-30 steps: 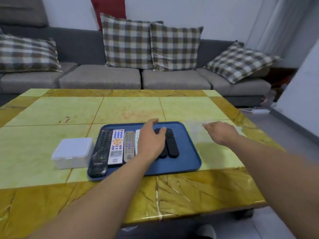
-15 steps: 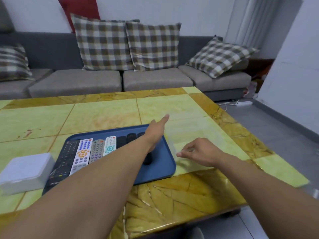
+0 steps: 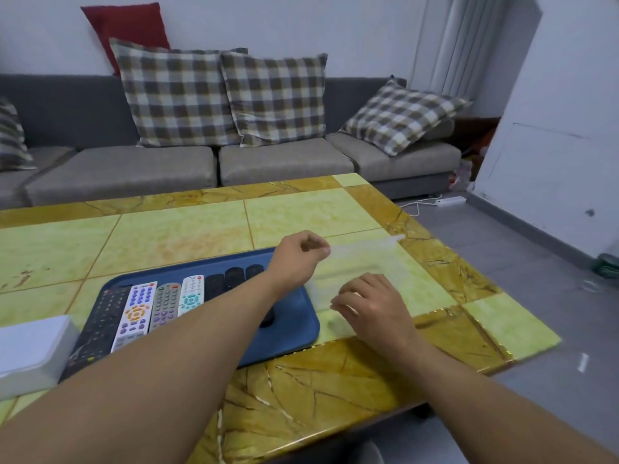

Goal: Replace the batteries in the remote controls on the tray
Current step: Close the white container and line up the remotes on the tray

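A blue tray (image 3: 291, 339) on the table holds several remote controls side by side: a long black one (image 3: 100, 326), a white one with orange keys (image 3: 135, 313), a grey one (image 3: 165, 304), a white and teal one (image 3: 191, 294), and small black ones (image 3: 232, 277) partly hidden by my left forearm. Right of the tray lies a clear plastic zip bag (image 3: 365, 262). My left hand (image 3: 298, 259) reaches across the tray and pinches the bag's far top edge. My right hand (image 3: 371, 306) holds the bag's near left edge with bent fingers.
A white lidded box (image 3: 30, 349) stands left of the tray. The yellow-green marble table (image 3: 318, 390) ends close on the right and near sides. A grey sofa (image 3: 284, 162) with checked cushions stands behind it. A power strip (image 3: 450, 201) lies on the floor.
My left hand has left the remotes, crossed to the right and taken the bag's top edge. My right hand stays at the bag. The view has turned right.
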Demonstrator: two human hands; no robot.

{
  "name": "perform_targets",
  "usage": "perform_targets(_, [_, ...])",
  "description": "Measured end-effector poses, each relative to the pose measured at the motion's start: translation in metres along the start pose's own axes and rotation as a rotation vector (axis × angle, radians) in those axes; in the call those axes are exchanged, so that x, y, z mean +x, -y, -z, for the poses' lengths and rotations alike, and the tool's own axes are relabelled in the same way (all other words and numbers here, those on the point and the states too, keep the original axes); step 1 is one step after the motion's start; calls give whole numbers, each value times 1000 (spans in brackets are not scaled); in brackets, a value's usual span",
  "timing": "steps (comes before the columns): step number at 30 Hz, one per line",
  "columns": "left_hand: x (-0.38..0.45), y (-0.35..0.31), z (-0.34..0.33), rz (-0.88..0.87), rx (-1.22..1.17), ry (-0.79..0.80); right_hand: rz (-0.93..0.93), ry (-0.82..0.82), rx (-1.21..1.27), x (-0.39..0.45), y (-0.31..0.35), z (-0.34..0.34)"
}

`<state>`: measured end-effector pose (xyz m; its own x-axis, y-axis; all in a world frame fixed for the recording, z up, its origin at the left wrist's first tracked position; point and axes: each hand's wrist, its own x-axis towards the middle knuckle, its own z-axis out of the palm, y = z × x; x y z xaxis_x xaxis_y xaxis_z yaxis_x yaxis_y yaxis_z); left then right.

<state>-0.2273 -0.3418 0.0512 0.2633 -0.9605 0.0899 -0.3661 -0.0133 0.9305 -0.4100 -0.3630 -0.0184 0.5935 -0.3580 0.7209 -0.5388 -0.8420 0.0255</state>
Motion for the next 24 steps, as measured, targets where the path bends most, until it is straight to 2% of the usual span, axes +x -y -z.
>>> perform_targets(3, [-12,5,-3,-64,322,133,-211,-179,-31,3,-18,23])
perform_targets(4, [-17,8,-4,-90,461,169,-300,-141,-56,8,-26,30])
perform_targets(6, [-27,10,-11,-123,692,216,-425,191,-84,18,-41,43])
perform_targets(8, [-28,10,-18,-124,824,223,-538,604,-55,26,-50,52])
perform_targets(9, [-27,9,-21,-119,865,213,-578,757,-45,30,-51,55])
perform_targets(11, [-24,8,-26,-105,936,189,-571,879,-95,35,-51,56])
perform_targets(14, [-22,6,-34,-115,1027,159,-519,857,-231,42,-48,51])
perform_targets(20, [-26,18,-37,-284,1244,35,-483,746,-326,39,-57,37])
perform_targets(24, [-29,15,-42,-282,1288,78,-482,743,-367,34,-50,32])
